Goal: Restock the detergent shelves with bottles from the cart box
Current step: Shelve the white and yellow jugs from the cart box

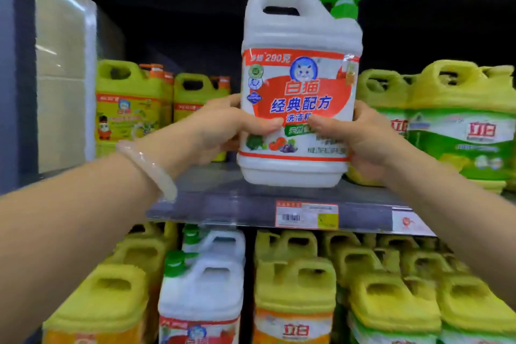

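Shop shelving fills the view, dark at the back, with a grey shelf (251, 204) running across below the hands and a second level under it packed with jugs. Beyond the left hand stand yellow-green jugs with orange caps (131, 109), and beyond the right hand a row of yellow-green jugs with green and white labels (458, 120). Under the shelf edge sit more yellow-topped jugs (296, 288), with two white jugs with green caps (203, 282) below the left forearm. A price tag (306, 215) is fixed to the shelf front, just below the held bottle.

Between the hands is a big white detergent bottle (300, 86), upright and leaning slightly, with a moulded carry handle on top and a green pump cap (342, 7) at its upper right. Its label is red and white with blue Chinese lettering, a round blue cat emblem and pictures of vegetables low down. The base hangs just over the bare middle stretch of the shelf; whether it touches the shelf cannot be told.

The left hand (223, 128) is clamped on the bottle's left side, thumb pressed across the front of the label. The right hand (360, 137) grips the right side the same way, thumb on the label front, the two thumbs nearly meeting. A pale bangle (148, 170) circles the left wrist.
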Available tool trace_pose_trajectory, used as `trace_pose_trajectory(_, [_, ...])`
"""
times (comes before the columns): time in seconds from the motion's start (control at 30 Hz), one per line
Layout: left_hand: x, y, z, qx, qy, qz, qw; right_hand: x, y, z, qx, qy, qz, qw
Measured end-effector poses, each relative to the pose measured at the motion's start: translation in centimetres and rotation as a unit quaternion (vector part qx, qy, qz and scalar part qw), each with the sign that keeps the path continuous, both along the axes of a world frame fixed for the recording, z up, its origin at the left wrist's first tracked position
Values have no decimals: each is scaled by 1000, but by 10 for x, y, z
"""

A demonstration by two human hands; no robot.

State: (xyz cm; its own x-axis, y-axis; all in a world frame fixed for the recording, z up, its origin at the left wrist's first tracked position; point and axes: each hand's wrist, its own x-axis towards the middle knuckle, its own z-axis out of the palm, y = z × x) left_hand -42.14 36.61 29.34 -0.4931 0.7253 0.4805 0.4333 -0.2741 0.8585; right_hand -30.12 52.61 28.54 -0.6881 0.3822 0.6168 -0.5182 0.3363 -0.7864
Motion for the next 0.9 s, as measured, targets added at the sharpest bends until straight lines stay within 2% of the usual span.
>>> trace_pose_trajectory(0.23, [-24,45,-9,-35,-55,19,998,-33,50,-13,-45,-36,29,998])
trace_pose_trajectory(0.57, [-51,49,-16,-87,-22,35,995,-57,74,-29,21,-42,7,999])
trace_pose_trajectory(0.6, [-55,48,-15,-76,-42,24,996,-57,76,-28,12,-43,17,999])
trace_pose_trajectory(0.73, [-75,51,-5,-29,-178,2,984,-58,86,-13,-125,-34,59,990])
trace_pose_trajectory(0.9, [-67,61,-8,-30,-150,-74,986,-56,93,-7,-42,-113,133,984])
